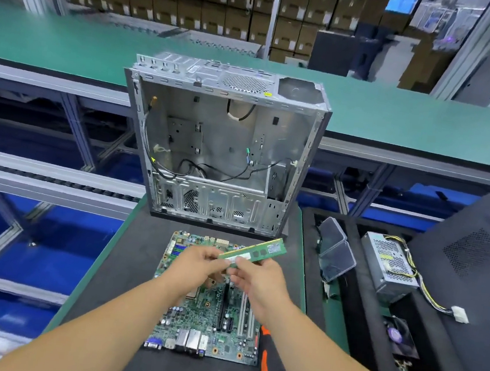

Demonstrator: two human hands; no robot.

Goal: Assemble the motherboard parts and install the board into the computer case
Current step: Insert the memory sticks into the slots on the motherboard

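A green motherboard (193, 322) lies flat on the black mat (125, 278) in front of me. Above it I hold a green RAM stick (258, 251), tilted up to the right. My left hand (196, 263) and my right hand (258, 280) both pinch the stick's lower left end. The open metal computer case (224, 144) stands just behind the board, its inside bare except for loose black cables. My hands hide the middle of the motherboard.
An orange-and-black screwdriver (268, 366) lies right of the board. Further right are clear plastic trays (336, 252), a grey power supply (389, 267) with cables, a small fan (397, 334) and a black case panel (470, 269). A green conveyor (71, 43) runs behind.
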